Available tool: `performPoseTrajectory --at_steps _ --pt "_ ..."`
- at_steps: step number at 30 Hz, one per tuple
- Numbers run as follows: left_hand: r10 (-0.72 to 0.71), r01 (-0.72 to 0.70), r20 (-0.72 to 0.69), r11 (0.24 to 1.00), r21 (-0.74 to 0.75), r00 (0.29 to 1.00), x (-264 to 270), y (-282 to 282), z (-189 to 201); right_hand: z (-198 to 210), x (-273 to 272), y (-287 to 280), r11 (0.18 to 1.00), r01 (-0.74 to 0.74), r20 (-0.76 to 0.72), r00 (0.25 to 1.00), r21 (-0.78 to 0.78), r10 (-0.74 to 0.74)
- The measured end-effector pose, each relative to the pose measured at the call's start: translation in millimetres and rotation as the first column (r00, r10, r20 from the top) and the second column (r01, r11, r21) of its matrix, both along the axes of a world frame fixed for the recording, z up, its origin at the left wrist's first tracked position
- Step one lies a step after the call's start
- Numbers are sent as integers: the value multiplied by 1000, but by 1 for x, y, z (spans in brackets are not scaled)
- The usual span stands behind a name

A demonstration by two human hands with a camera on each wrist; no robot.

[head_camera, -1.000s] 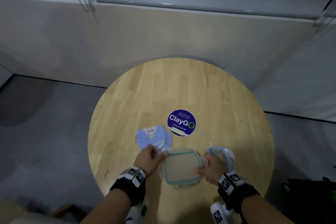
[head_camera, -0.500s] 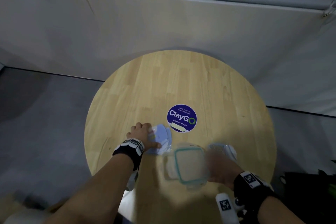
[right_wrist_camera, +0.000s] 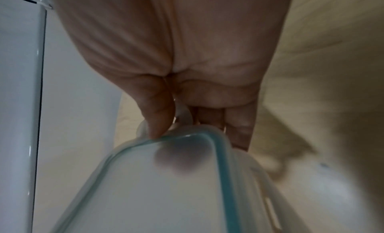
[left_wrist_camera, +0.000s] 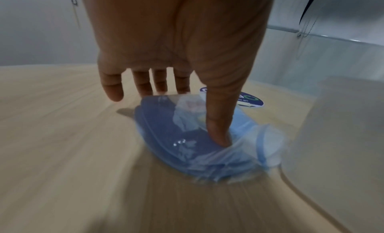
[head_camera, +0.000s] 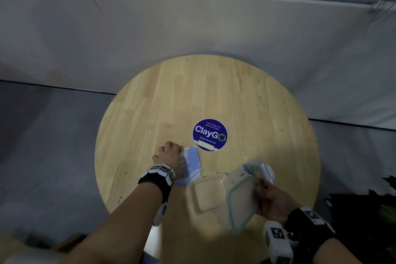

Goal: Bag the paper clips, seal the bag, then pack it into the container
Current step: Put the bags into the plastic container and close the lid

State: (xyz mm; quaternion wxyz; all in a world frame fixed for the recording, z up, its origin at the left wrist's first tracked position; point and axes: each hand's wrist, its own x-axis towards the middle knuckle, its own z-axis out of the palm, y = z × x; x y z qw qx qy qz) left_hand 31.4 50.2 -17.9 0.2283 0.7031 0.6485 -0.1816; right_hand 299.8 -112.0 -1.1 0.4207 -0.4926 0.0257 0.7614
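A pack of blue-tinted clear bags (head_camera: pixel 192 161) lies on the round wooden table (head_camera: pixel 192 92), left of the sticker. My left hand (head_camera: pixel 169 154) grips it, the thumb (left_wrist_camera: pixel 218 121) pressed into the plastic (left_wrist_camera: pixel 166 130) and the fingers on its far edge. The clear container base (head_camera: pixel 194 199) stands uncovered near the front edge and looks empty. My right hand (head_camera: pixel 265 191) pinches its teal-rimmed lid (head_camera: pixel 240 199), which is tilted up to the right of the base; the thumb lies on the lid (right_wrist_camera: pixel 166 187) and the fingers under it. Coloured paper clips (head_camera: pixel 254 170) sit in a clear tub behind the lid.
A round blue ClayGo sticker (head_camera: pixel 210 135) marks the table's middle. The table's far half shows bare wood. A grey wall stands behind, and dark floor lies to the left. Something dark with green leaves (head_camera: pixel 385 210) sits at the right edge.
My left hand left the container and moved up to the bag pack, which it now grips. My right hand has lifted the lid off the base and tilted it to the right.
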Motion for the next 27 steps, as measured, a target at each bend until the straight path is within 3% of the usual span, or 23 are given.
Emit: performPoseTrajectory --at_steps 3,9,18,23,27 --pt "-10 10 25 1000 -26 1000 -2 4 1 0 -6 -6 1000 -20 -12 1000 11 20" --pt "-153 156 -74 987 35 985 0 9 1 -1 -11 -11 999 -19 -30 999 38 20" --pt "8 -6 103 1000 -20 995 -3 4 11 -19 -5 -10 999 18 -24 1000 35 -17" --pt "-79 95 165 991 -92 983 -16 6 8 -24 -11 -9 1000 -7 -11 1000 5 7" --pt "-31 45 272 998 -45 962 -29 11 31 -23 -8 -6 999 26 -37 999 19 -26"
